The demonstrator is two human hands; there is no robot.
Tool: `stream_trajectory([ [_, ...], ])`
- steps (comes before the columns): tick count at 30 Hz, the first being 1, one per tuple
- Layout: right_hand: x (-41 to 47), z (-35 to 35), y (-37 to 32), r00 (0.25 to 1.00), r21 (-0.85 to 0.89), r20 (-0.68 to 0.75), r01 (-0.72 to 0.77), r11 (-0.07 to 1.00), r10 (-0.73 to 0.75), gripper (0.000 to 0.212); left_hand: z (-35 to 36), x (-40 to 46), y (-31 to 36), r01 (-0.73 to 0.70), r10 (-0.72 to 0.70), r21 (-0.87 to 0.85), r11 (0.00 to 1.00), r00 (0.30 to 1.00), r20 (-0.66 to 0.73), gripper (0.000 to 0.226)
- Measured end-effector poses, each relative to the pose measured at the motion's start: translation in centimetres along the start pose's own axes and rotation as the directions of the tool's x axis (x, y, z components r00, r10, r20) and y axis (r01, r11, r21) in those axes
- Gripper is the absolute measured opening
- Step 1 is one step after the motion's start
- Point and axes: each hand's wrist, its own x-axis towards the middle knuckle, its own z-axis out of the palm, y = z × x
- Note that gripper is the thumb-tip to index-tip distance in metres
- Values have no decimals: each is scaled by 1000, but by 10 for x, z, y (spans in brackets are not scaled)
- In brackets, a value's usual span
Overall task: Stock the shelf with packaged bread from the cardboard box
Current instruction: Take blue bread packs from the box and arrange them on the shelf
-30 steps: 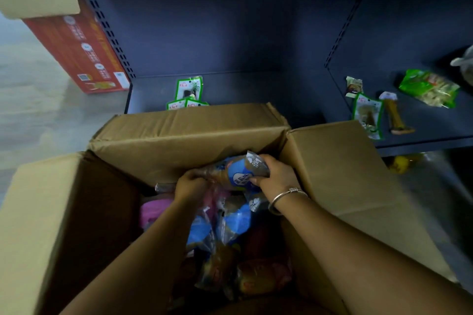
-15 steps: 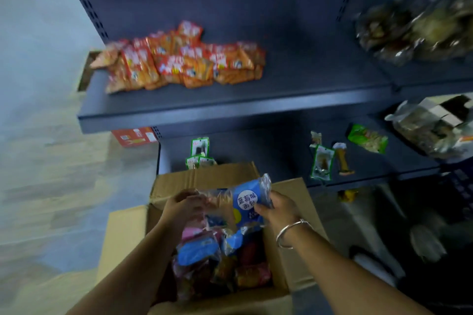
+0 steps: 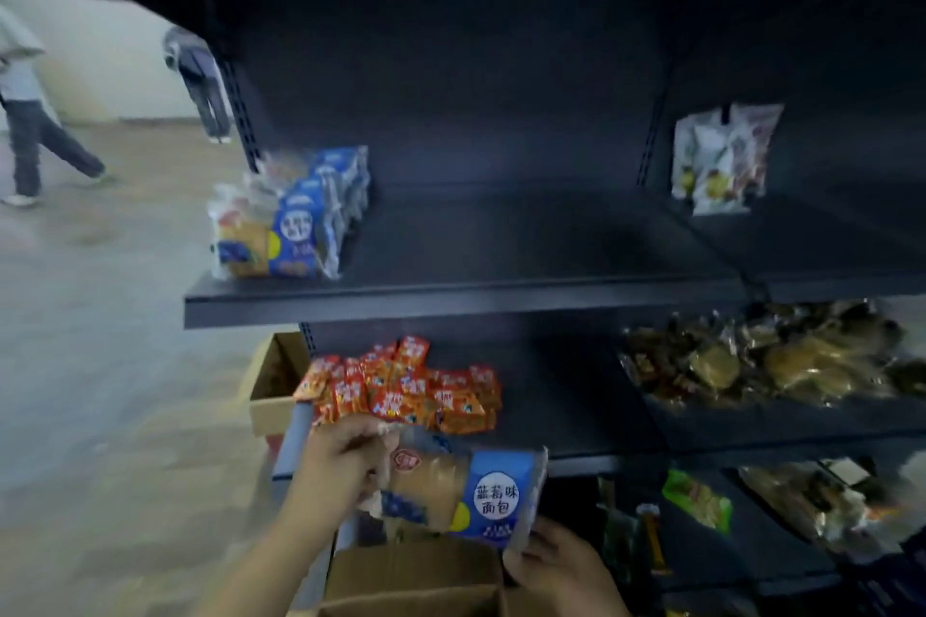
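Both hands hold one bread package point(image 3: 458, 491) between them, just above the open cardboard box point(image 3: 416, 576). Left hand point(image 3: 340, 466) has its fingers curled round the package's clear, crimped end, while right hand point(image 3: 561, 561) pinches the blue-labelled end from below. Tilted slightly, the package lies lengthwise, its label end lower and to the right.

Above the package, on the middle shelf point(image 3: 451, 301), a row of matching bread packages point(image 3: 295, 215) stands at the shelf's left end; everything right of the row on this board is bare dark metal. Behind the package, one level down from that shelf, red-orange snack packets point(image 3: 406, 386) lie in a loose pile. Right of the middle shelf, in the next bay, light-coloured pouches point(image 3: 721, 160) stand upright, and below them sits a heap of brown wrapped goods point(image 3: 761, 356). Left of the shelf, two people point(image 3: 30, 115) are out on the pale floor, blurred.
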Motion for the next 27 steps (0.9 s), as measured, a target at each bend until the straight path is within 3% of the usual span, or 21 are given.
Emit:
stream_trajectory([
  [2, -16, 4, -30, 994, 0, -67, 87, 996, -86, 15, -5, 2, 36, -74, 74, 65, 995, 997, 9, 29],
  [5, -36, 6, -73, 967, -22, -79, 243, 970, -244, 22, -16, 10, 80, -217, 220, 180, 959, 976, 2, 40],
  [11, -46, 9, -145, 882, -114, -113, 446, 888, -457, 16, -26, 26, 156, -248, 245, 184, 951, 969, 40, 29],
  [15, -36, 13, -190, 850, -162, -109, 496, 853, -515, 23, -34, 49, 193, -181, 170, 216, 959, 983, 66, 20],
  [21, -3, 30, -239, 834, -245, -147, 490, 837, -531, 30, -49, 102, 222, -136, 114, 252, 958, 988, 101, 33],
  [27, 48, 56, -282, 822, -276, -216, 467, 840, -528, 21, -59, 166, 239, -206, 182, 301, 931, 978, 106, 37],
])
